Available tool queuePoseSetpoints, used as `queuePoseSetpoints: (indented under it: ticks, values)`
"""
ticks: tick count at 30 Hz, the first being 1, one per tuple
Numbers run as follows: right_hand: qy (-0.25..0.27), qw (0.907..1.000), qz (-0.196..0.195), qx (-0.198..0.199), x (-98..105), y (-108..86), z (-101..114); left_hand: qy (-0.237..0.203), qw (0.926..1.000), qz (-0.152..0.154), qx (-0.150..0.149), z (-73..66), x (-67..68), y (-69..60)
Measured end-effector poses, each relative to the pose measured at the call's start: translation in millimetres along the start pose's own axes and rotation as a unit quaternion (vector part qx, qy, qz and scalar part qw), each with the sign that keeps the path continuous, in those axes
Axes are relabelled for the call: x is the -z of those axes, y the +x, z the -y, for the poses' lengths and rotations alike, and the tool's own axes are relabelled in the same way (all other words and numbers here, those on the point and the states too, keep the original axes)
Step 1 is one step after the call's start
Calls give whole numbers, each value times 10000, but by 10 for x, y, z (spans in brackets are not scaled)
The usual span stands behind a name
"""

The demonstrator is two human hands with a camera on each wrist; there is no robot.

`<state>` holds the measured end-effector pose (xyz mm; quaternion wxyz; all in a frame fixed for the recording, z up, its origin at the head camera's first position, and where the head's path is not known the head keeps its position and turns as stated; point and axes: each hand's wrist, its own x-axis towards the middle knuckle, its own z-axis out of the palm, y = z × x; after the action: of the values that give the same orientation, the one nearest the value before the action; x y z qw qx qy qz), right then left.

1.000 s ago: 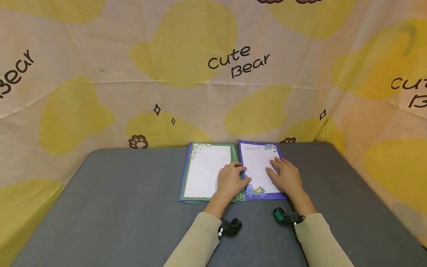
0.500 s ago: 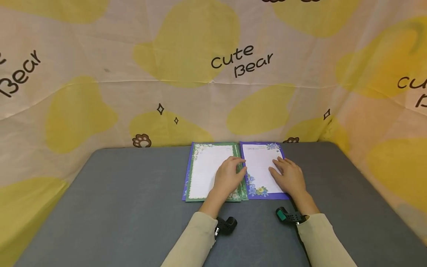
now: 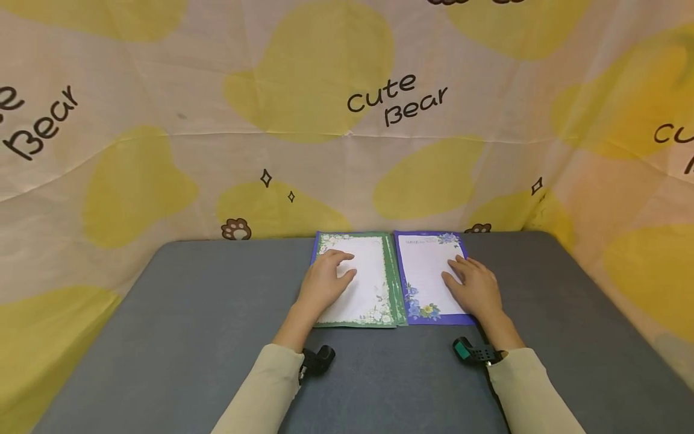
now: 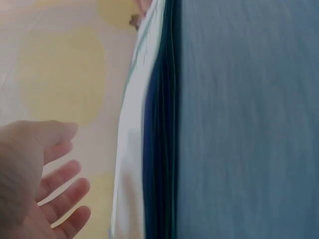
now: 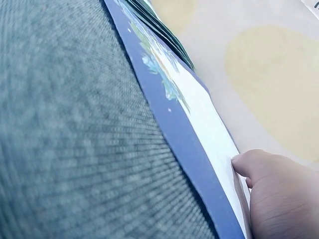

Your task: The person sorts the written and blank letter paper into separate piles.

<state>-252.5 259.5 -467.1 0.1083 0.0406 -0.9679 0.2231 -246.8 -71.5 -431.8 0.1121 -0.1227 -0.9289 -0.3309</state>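
A stack of green-bordered paper sheets with white flowers lies at the back of the table, blue-purple edges showing beneath it at the left. Right beside it is a single purple-bordered sheet with blue flowers in two corners. Over the left part of the stack is my left hand, thumb and fingers apart, holding nothing. The left wrist view shows its loosely bent fingers clear of the stack's edge. My right hand rests on the purple sheet's right side, its thumb against the white area.
The grey tabletop spreads around the papers. A cloth with yellow patches and "Cute Bear" lettering hangs behind the table and along its right side. Black straps with cameras sit at both wrists.
My left hand has moved left from the gap between the two papers to over the stack's left part. The purple sheet has straightened beside the stack. My right hand stays on it.
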Motion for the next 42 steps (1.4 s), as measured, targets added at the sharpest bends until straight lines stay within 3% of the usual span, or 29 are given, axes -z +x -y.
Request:
queuePoseSetpoints:
  ticks: [5, 11, 15, 21, 26, 29, 33, 37, 42]
  values:
    - [-7, 10000, 17, 24, -2, 4, 1, -212, 9998, 41, 42, 280, 110, -69]
    - [-18, 10000, 0, 18, 0, 9, 0, -573, 9976, 340, 169, 511, 115, -120]
    - [-73, 10000, 53, 2, 21, 3, 14, -529, 9972, 516, 96, 568, 89, -128]
    - [-115, 9999, 123, -2, 46, 18, 70, -115, 9978, 647, 71, 605, 79, -138]
    - [-224, 9996, -151, -76, 53, 5, 143, 9, 9971, 748, 151, 600, 61, -139]
    - [122, 9984, -554, -54, 3, 10, 231, 28, 9969, 771, 169, 606, 44, -140]
    - [1109, 9900, -821, 280, -111, 28, 416, 51, 9972, 734, 141, 620, 28, -141]
    - [1904, 9771, -675, 668, -205, -1, 624, 28, 9975, 687, 154, 626, 27, -142]
    - [2102, 9711, -382, 1061, -312, -44, 803, 21, 9976, 676, 174, 612, 41, -145]
